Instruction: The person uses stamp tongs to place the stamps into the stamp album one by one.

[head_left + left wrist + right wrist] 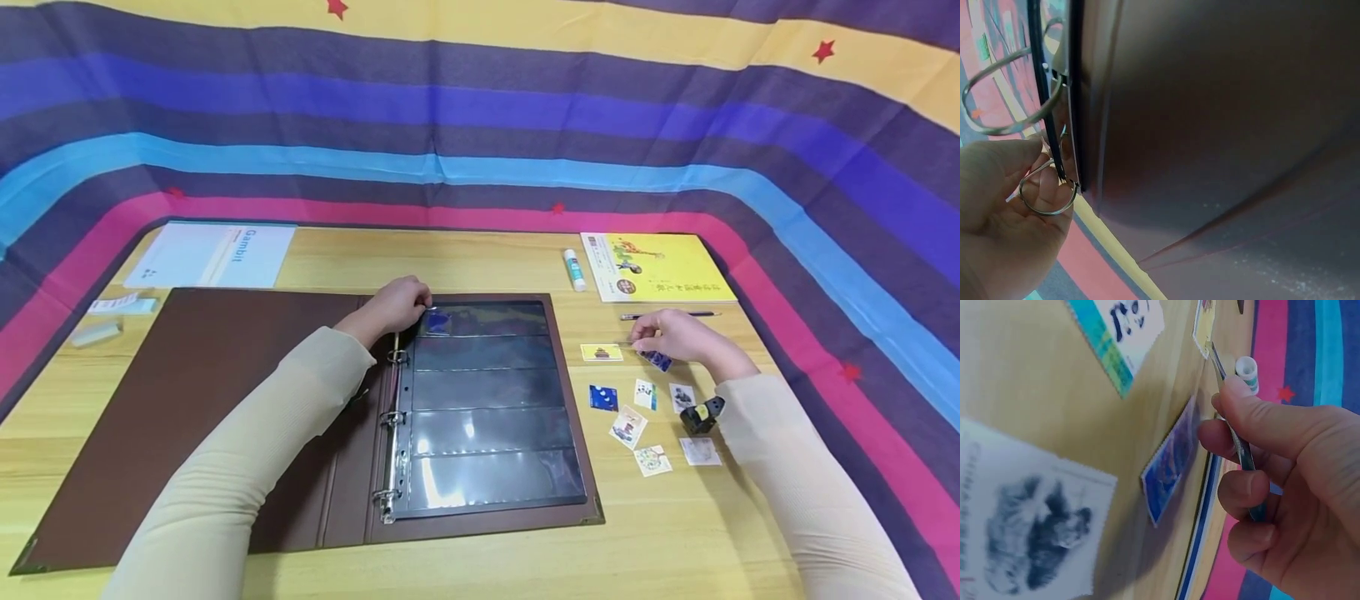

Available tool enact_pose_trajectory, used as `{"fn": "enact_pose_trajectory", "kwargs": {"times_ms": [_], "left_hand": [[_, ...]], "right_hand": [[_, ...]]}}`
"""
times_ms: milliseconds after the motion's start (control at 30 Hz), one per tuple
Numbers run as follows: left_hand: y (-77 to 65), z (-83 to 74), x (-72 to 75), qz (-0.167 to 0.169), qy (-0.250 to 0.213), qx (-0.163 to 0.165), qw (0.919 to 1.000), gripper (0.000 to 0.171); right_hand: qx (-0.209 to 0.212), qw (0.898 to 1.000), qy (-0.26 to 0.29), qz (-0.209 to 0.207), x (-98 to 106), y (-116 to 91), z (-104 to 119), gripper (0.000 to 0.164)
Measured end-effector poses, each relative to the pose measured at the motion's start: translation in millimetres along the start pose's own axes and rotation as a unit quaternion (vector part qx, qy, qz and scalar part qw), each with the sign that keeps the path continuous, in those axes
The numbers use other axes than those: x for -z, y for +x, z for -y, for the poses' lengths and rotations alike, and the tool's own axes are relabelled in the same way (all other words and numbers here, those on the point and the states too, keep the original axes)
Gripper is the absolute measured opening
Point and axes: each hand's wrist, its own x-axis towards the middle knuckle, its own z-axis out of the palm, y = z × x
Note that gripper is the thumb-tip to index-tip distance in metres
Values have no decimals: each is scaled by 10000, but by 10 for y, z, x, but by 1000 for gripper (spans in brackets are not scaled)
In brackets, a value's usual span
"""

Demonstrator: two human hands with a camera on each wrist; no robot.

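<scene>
A brown ring binder [187, 400] lies spread on the table, with a black stamp page [487, 387] on its metal rings. Up at the page's inner top corner, my left hand [396, 307] pinches the page edge between thumb and fingers, beside a ring [1047, 212]. A dark blue stamp [439, 322] sits in the top pocket, near those fingertips. My right hand [671, 335] grips metal tweezers [1243, 450], whose tips reach the edge of a yellow stamp [602, 353]. Below that hand lies a blue patterned stamp [1171, 465].
Several loose stamps [628, 427] are scattered right of the binder. A black object [699, 417] shows at the right wrist. Farther back are a pencil [693, 314], a glue stick [574, 271] and a yellow book [667, 267]. A white booklet [217, 254] and an eraser [96, 333] lie left.
</scene>
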Motion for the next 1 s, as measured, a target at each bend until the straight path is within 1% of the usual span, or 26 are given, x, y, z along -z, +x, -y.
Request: {"fn": "enact_pose_trajectory", "kwargs": {"times_ms": [200,333,500,600,700,800,900,1000], "left_hand": [[-4,6,13,-27,-12,13,10000,14],[-3,8,23,-21,2,25,10000,14],[-6,3,38,-16,-35,2,10000,15],[-9,-3,50,-25,-69,5,10000,15],[-8,-4,55,-59,-51,-6,10000,14],[-4,-3,47,-85,-49,-21,9999,13],[1,-4,34,-78,-68,-2,9999,12],[6,-10,22,-50,-90,23,9999,12]], "right_hand": [[52,9997,-104,-193,-30,-10,-4,5],[227,9992,47,-318,-20,-28,-19,7],[304,9975,322,-548,73,-41,-4,14],[352,9956,367,-785,155,1,76,14],[368,9934,384,-1012,230,113,216,12],[474,9921,348,-1112,270,287,396,11],[672,9910,292,-1119,264,487,594,10],[872,9898,211,-1107,213,692,769,10]]}}
